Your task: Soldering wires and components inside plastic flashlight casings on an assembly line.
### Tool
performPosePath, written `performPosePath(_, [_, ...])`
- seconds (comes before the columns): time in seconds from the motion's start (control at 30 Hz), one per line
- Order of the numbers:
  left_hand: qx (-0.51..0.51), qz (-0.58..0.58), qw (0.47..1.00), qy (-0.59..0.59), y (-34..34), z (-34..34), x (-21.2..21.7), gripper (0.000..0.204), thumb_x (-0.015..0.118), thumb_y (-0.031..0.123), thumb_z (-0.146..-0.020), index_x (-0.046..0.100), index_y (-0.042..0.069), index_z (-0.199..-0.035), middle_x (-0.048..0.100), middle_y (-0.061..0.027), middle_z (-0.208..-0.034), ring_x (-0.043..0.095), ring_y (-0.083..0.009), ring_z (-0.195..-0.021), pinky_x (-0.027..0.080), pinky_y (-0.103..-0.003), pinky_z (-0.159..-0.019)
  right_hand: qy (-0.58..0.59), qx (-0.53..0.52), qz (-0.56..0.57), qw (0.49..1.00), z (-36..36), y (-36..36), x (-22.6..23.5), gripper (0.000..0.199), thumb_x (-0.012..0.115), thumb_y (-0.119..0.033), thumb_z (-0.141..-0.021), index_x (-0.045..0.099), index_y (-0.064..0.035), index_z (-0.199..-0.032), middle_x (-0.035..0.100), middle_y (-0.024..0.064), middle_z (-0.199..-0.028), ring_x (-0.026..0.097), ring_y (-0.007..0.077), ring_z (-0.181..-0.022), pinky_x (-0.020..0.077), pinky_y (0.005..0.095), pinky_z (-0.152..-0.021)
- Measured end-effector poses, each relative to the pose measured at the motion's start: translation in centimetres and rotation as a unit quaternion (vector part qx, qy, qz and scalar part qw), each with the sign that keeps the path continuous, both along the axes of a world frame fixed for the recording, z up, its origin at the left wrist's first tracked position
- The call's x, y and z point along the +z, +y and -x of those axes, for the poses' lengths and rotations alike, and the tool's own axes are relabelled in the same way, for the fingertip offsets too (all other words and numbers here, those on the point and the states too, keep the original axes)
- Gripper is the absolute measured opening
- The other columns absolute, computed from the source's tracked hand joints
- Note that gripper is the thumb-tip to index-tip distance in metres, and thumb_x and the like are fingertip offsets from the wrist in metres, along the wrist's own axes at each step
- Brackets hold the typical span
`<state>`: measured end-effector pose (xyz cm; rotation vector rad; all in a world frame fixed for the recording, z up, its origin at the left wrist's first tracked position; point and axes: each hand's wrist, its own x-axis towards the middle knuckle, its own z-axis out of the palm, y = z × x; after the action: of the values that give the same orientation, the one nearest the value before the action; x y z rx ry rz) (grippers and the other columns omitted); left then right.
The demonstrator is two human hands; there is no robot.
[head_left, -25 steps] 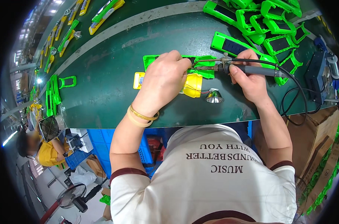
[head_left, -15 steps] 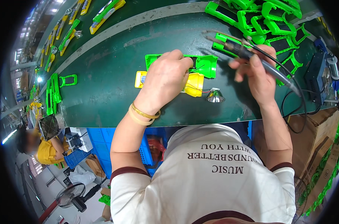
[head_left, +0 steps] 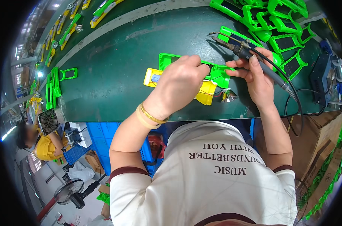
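My left hand (head_left: 183, 84) is closed over a green plastic housing shell (head_left: 220, 77) and a yellow one (head_left: 205, 96), lying side by side. Its fingertips are pinched at the green shell; what they hold is hidden. Thin wires run from the shells to a small shiny reflector lamp head (head_left: 229, 95) on the table. In my right hand (head_left: 258, 81) is a soldering iron (head_left: 246, 53) with a thin metal tube along it, its tip pointing left and away. The lower fingers of that hand are at the green shell's right end.
Green frames (head_left: 287, 43) are heaped at the far right, beside a blue-black soldering station (head_left: 318, 84). Yellow and green lamp bodies (head_left: 67, 39) line the far left, with green parts (head_left: 53, 86) nearer. Cardboard boxes (head_left: 310, 139) stand below right. At left sits another person in yellow (head_left: 46, 147).
My left hand has shifted right, and the two shells with the lamp head have moved right too. My right hand has come closer to the green shell, still holding the soldering iron.
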<state>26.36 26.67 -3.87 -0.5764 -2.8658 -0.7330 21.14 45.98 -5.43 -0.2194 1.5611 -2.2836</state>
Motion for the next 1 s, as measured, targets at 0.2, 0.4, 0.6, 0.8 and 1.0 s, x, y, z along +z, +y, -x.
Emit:
performPosePath(0.2, [0.007,0.012,0.999,-0.038,0.2,0.0,0.4,0.012,0.062,0.0,-0.063,0.058,0.003,-0.074,0.053,-0.0091,-0.071,0.053,-0.026,-0.066,0.044,-0.032,-0.059,0.016,-0.014,0.027,0.999,-0.3,0.1,-0.6,0.031,0.047,-0.022,-0.089,0.03,-0.0034,-0.107,0.052,0.0149,-0.087,0.059,0.0258,-0.083,0.0527,0.0352,-0.069])
performPosePath(0.4, [0.079,-0.14,0.982,-0.099,-1.6,-1.8,3.6,0.015,0.063,0.003,-0.07,0.059,0.003,-0.084,0.058,-0.0077,-0.078,0.056,-0.0199,-0.07,0.044,-0.028,-0.052,0.022,-0.019,0.025,0.999,-0.3,0.2,-0.9,0.032,0.048,-0.022,-0.088,0.03,-0.0026,-0.106,0.052,0.015,-0.089,0.059,0.0251,-0.085,0.052,0.0327,-0.068])
performPosePath(0.6, [0.246,-0.748,0.568,-0.238,-1.3,-3.2,2.9,0.025,0.054,-0.002,-0.081,0.051,-0.001,-0.105,0.061,-0.0145,-0.093,0.062,-0.0217,-0.079,0.053,-0.03,-0.067,0.132,-0.056,-0.05,0.988,-0.4,-0.3,-1.4,0.027,0.048,-0.023,-0.088,0.036,-0.0065,-0.105,0.054,0.0113,-0.084,0.05,0.0134,-0.072,0.0369,0.0231,-0.058])
performPosePath(0.8, [0.211,-0.649,0.69,-0.241,-4.4,-3.6,0.8,0.019,0.056,0.001,-0.081,0.053,0.0,-0.1,0.061,-0.0116,-0.09,0.061,-0.0191,-0.079,0.051,-0.027,-0.069,0.089,-0.019,-0.059,0.994,-1.2,-1.1,-0.4,0.026,0.058,-0.014,-0.081,0.039,-0.005,-0.096,0.05,0.0048,-0.077,0.045,0.0072,-0.059,0.0357,0.019,-0.051])
performPosePath(1.0, [0.141,-0.105,0.983,-0.048,-6.1,-0.4,0.2,0.008,0.06,0.003,-0.069,0.061,0.004,-0.077,0.052,-0.009,-0.07,0.054,-0.0222,-0.065,0.045,-0.031,-0.061,0.023,0.013,-0.068,0.997,-1.2,-2.9,-0.3,0.026,0.062,-0.01,-0.079,0.04,-0.0047,-0.09,0.046,-0.0003,-0.077,0.04,0.0027,-0.068,0.0337,0.0164,-0.058])
